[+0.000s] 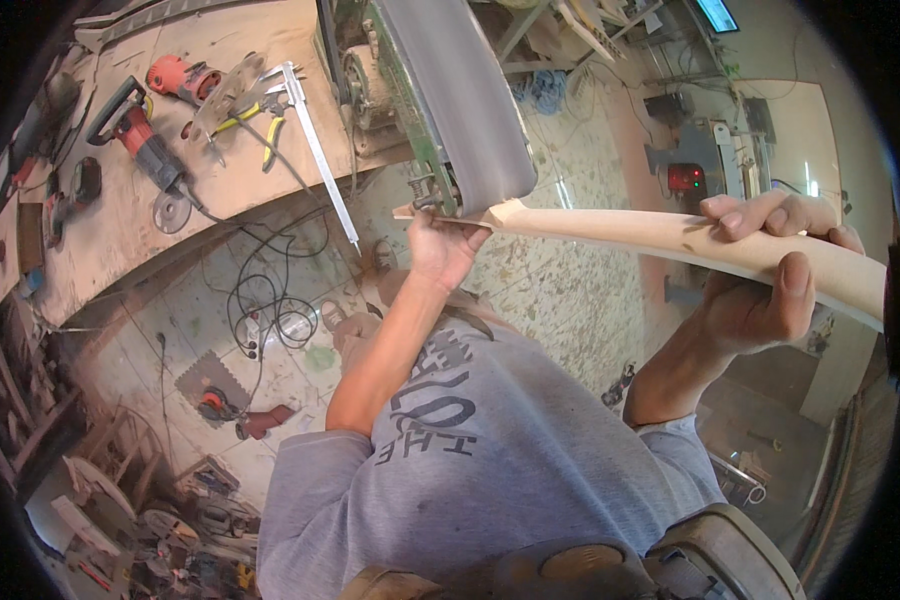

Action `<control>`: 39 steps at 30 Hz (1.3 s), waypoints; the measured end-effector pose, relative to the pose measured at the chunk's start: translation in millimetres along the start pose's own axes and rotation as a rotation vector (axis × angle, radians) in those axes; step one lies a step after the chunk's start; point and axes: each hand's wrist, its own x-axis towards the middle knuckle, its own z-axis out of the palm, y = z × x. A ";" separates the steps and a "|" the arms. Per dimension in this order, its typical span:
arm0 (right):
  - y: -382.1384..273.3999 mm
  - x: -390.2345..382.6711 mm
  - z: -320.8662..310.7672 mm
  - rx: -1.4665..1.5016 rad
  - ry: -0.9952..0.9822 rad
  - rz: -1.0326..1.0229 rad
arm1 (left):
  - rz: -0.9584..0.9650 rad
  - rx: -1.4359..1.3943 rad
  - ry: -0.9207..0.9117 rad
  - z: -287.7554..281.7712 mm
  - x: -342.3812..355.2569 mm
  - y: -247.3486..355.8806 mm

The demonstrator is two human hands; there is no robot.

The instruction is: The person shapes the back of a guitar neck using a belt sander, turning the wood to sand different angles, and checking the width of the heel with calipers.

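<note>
A long, pale, curved wooden piece (600,228) lies crosswise at the rounded front end of the grey sanding belt (460,100) of a green machine, apparently touching it. My left hand (440,245) grips the narrow end of the wood just below the belt, beside a spring and metal fitting (425,188); some of its fingers are hidden. My right hand (770,270) is closed on the broader right part of the wood, with fingers over the top and thumb on the near side.
A wooden bench (240,190) at upper left holds power tools (140,140), pliers (270,140) and a long caliper (320,160). Black cables (270,300) and a red tool (215,400) lie on the tiled floor. More benches and equipment (730,140) stand at upper right; clutter fills the lower left.
</note>
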 end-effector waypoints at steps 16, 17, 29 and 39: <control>4.9 12.3 -3.7 0.047 -0.144 -0.043 | 0.000 -0.057 -0.010 5.9 -2.7 -0.6; 4.1 13.2 -3.1 0.048 -0.166 -0.040 | 0.003 -0.062 -0.017 4.2 -3.9 -0.2; 4.4 21.4 9.5 0.085 -0.124 -0.035 | 0.001 -0.065 -0.003 4.0 -4.6 -1.3; 6.3 21.4 12.0 0.106 -0.089 -0.032 | 0.005 -0.094 -0.022 0.9 -2.8 -4.0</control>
